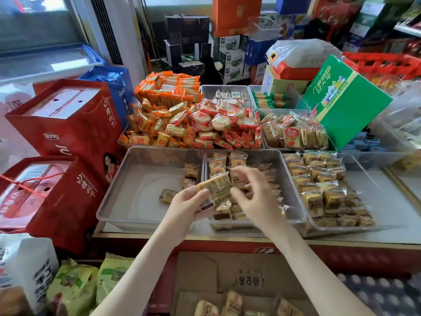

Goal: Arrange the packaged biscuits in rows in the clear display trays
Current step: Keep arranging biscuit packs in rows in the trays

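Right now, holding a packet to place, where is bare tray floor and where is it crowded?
The near left tray is mostly bare, from its left wall to the few packets by its right wall. Crowded: the middle tray, the right tray, the heaped trays behind.

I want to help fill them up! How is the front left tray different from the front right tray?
The left tray holds only a few biscuit packs; the right tray is nearly full. The left tray's packs sit loose, mostly by its right wall; the right tray's sit in rows. Both trays are clear.
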A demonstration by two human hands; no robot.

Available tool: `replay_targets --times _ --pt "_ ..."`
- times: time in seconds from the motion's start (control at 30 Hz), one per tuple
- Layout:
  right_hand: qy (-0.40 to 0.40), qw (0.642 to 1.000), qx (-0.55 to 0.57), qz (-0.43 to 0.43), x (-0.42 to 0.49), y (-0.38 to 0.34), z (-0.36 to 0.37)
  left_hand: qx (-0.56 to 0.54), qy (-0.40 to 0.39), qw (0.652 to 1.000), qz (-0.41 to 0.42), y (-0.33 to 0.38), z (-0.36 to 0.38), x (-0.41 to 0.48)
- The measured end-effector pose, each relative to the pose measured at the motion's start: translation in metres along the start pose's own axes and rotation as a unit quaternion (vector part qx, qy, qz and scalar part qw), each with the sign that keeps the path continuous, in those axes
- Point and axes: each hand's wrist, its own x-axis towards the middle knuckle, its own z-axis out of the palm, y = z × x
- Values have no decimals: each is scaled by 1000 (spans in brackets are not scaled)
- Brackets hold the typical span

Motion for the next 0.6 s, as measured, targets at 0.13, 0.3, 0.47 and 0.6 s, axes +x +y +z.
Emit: replay_targets --times 0.13,0.3,0.47,0.6 --pt "-170 971 -167 -30 -8 27 27 21 -29 999 -29 -7 19 12" --pt "-44 991 11 128 17 81 25 148 -66 987 -3 -31 31 36" --pt "-75 962 68 254 62 163 29 569 -18 809 146 -62 3 89" --pt "-138 948 80 277 88 193 45 724 -123 672 94 -68 -3 129"
